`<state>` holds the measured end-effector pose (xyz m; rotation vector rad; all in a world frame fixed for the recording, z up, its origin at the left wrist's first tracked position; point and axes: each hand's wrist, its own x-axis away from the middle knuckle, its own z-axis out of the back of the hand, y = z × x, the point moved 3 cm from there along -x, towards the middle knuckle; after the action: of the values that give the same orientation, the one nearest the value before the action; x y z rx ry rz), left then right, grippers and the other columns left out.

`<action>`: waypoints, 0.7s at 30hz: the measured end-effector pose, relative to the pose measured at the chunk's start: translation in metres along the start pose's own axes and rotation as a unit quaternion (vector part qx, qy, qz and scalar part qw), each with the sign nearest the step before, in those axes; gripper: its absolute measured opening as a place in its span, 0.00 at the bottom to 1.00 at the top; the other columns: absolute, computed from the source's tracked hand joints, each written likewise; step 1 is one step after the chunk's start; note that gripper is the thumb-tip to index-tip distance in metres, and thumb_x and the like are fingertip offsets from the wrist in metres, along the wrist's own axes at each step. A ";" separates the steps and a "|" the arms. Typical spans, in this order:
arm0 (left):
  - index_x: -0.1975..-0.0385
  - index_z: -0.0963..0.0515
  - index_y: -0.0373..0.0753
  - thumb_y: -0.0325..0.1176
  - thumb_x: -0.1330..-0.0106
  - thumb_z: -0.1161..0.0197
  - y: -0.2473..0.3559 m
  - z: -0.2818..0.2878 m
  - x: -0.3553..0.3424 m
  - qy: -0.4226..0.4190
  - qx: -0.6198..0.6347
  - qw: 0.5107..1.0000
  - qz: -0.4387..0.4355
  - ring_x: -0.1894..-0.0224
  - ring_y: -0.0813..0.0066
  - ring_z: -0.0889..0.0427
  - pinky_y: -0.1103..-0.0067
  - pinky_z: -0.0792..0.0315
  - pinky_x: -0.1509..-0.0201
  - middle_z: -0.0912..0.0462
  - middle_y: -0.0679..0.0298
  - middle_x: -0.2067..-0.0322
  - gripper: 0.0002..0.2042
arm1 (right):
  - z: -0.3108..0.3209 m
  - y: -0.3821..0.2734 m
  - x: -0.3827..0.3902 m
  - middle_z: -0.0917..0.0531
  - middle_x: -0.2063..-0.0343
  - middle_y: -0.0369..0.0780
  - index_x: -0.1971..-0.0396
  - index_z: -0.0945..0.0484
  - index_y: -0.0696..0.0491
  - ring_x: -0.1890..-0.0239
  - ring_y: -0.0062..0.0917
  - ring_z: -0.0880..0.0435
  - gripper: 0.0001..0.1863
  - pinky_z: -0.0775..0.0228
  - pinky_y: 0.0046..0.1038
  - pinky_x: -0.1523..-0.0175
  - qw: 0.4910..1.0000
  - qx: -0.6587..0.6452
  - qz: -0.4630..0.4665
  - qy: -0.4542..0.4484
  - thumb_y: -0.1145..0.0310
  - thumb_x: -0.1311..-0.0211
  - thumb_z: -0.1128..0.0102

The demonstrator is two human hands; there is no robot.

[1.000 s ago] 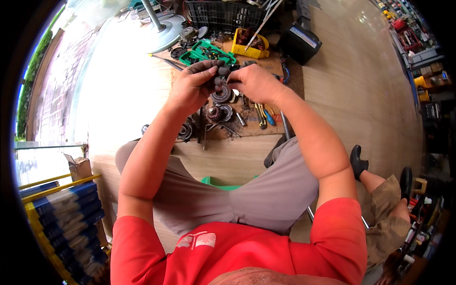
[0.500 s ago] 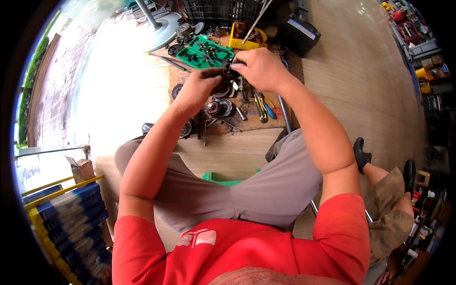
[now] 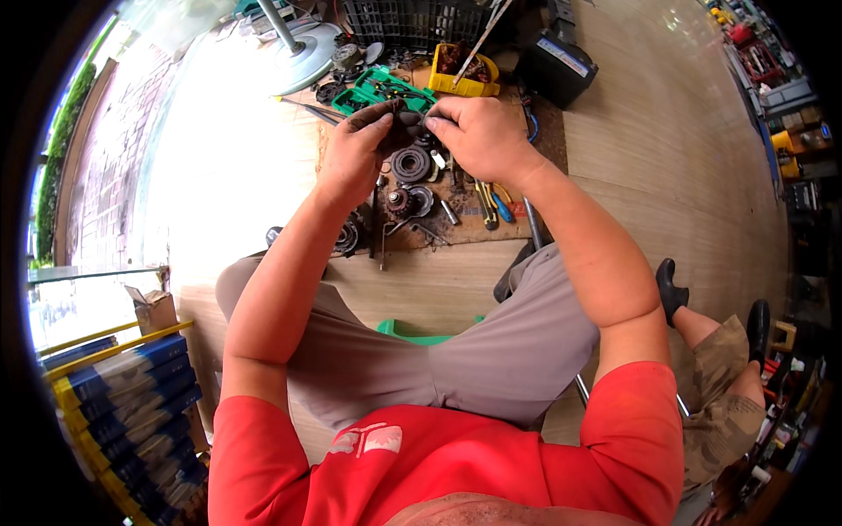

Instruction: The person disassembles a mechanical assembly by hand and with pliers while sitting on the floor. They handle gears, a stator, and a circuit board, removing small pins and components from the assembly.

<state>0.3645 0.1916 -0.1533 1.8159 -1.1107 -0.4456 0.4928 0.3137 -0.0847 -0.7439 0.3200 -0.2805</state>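
Your hands have lifted slightly off the parts. Left hand [image 3: 358,151] and right hand [image 3: 478,133] pinch a small dark metal part [image 3: 406,125] above the brown mat [image 3: 456,230]. It looks stiff, greasy, likely slippery; grip its edges firmly.

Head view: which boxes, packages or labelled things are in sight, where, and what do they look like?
Cardboard box: small, brown, open flaps, far left on the floor.
Blue boxes: flat, stacked on a yellow rack, lower left.
Black box: rectangular, pale label strip on top, top centre-right.
Yellow bin: open, holding parts, top centre.
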 end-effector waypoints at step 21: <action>0.42 0.36 0.27 0.27 0.29 0.51 0.017 0.000 0.006 -0.017 0.140 0.989 -0.043 0.48 0.60 0.21 0.70 0.25 0.44 0.23 0.49 0.50 0.18 | -0.042 0.006 0.000 0.18 0.68 0.51 0.60 0.19 0.54 0.63 0.45 0.18 0.10 0.27 0.35 0.58 0.994 -0.036 0.005 -0.108 0.67 0.38 0.43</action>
<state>0.3588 0.1834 -0.1379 2.1145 -1.1679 -0.3882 0.4776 0.2924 -0.1174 -0.8353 0.1291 -0.1782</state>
